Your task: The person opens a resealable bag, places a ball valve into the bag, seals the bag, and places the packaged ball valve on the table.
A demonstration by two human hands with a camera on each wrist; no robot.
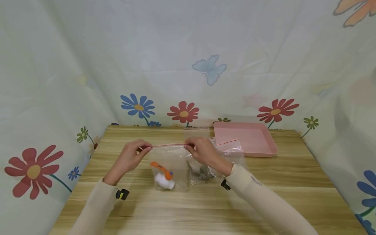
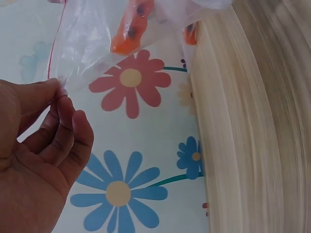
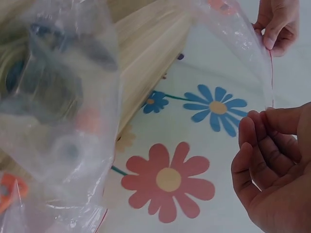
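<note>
A clear zip bag [image 1: 173, 156] with a red seal line hangs between my two hands over the table. Inside it lie an orange item with a blue spot [image 1: 161, 169] and a white, bottle-like item [image 1: 164, 181]. My left hand [image 1: 129, 156] pinches the bag's top left corner between thumb and forefinger. At the right end of the red line, my right hand [image 1: 204, 151] pinches the top edge. Under the right hand lies another clear bag [image 1: 202, 173] holding dark grey things, whose kind I cannot tell. In the left wrist view, the orange item [image 2: 131, 29] shows through the plastic.
A shallow pink tray [image 1: 268, 148] stands at the back right of the wooden table [image 1: 164, 215]. Another red-sealed bag [image 1: 235, 147] overlaps its front left side. A flower-printed cloth [image 1: 176, 49] hangs behind and at both sides.
</note>
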